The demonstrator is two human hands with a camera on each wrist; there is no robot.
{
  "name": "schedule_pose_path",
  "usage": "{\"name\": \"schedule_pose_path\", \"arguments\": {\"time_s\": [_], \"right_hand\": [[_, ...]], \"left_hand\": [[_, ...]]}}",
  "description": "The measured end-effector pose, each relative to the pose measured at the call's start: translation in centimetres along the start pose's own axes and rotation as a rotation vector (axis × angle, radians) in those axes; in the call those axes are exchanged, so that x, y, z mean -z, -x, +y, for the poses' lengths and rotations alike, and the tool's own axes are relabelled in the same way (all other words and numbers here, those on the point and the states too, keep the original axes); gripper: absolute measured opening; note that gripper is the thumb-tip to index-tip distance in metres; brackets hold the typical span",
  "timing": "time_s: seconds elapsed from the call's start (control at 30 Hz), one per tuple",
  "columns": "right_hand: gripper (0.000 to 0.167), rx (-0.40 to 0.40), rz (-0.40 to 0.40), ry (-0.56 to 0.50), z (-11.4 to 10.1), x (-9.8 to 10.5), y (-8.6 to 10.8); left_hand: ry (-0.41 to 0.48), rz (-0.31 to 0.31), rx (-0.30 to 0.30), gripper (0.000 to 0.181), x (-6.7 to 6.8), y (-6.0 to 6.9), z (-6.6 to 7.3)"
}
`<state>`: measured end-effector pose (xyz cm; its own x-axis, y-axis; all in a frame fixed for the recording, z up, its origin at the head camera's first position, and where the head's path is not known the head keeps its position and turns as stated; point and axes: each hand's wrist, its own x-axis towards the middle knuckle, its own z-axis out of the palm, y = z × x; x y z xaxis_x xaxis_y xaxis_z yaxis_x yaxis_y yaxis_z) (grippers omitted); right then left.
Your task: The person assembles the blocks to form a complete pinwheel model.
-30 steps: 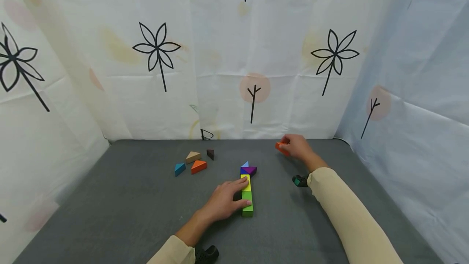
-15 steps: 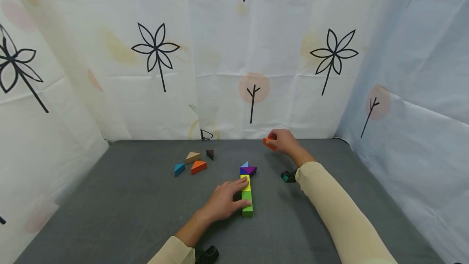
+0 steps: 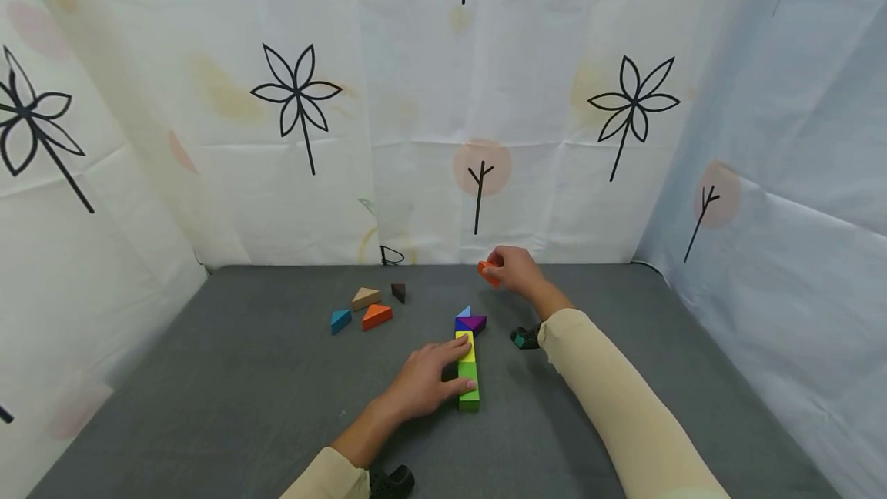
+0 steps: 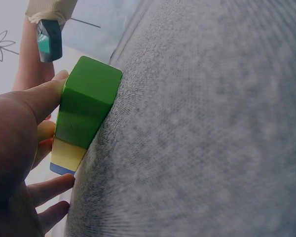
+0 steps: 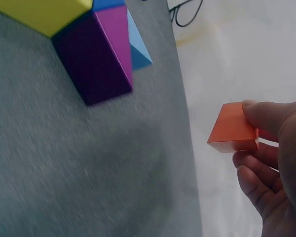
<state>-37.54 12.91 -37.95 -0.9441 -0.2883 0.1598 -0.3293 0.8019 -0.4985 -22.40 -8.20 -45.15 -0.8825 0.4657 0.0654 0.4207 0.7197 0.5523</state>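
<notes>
My right hand [image 3: 516, 269] pinches an orange block [image 5: 233, 127] between thumb and fingers, held above the far part of the table. Fingers of my left hand [image 3: 424, 380] lie on a row of blocks: the index on the yellow block [image 3: 465, 346], the thumb on the green block [image 4: 89, 98]. The left fingers look fairly straight and rest against the row without curling round it. At the row's far end sit a purple triangular block [image 5: 96, 59], a dark blue piece [image 3: 460, 324] and a light blue triangle [image 5: 138, 47], all touching or close together.
Left of the row lie loose triangular blocks: a tan one [image 3: 365, 298], an orange one [image 3: 376, 316], a blue one [image 3: 340, 321] and a dark brown one [image 3: 398, 293]. The grey table [image 3: 242, 406] meets patterned cloth walls [image 3: 416, 98] at the back and sides.
My right hand has moved left with the orange block, from the far right toward a spot beyond the row's far end. The left hand and the row have stayed put.
</notes>
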Motion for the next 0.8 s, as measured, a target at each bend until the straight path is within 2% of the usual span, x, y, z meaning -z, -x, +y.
{"name": "schedule_pose_path", "arguments": {"time_s": [0.4, 0.57, 0.8], "right_hand": [[0.019, -0.02, 0.044, -0.038, -1.1, -2.8, -0.3], [0.022, -0.049, 0.042, -0.025, -1.8, -3.7, -0.2], [0.021, -0.065, 0.047, -0.06, -2.5, -4.8, 0.0]], "left_hand": [[0.011, -0.001, 0.005, 0.067, 0.1, 0.1, 0.0], [0.008, -0.001, 0.002, 0.067, 0.0, 0.0, -0.1], [0.013, -0.001, -0.006, 0.067, 0.1, 0.0, 0.0]]}}
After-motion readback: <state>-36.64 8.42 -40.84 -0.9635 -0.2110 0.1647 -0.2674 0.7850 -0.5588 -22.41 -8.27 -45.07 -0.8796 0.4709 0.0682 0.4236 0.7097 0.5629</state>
